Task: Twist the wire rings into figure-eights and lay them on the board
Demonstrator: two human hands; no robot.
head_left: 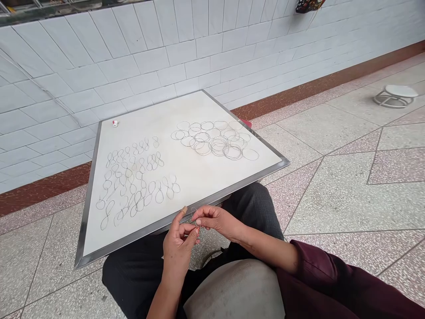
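Observation:
Just beyond the table's near edge, above my lap, both hands pinch one thin wire loop. My left hand closes thumb and fingertips on its lower part, with the index finger raised and a tan wrap on that fingertip. Thumb and index finger of my right hand grip the wire where it narrows. On the left of the white table lie several rows of wires twisted into figure-eight shapes. Plain round wire rings overlap in a group on the right side.
A metal trim edges the table, whose far side stands near a white tiled wall. A small white and red object sits at the far left corner. To the right, a round white stool stands on the speckled floor.

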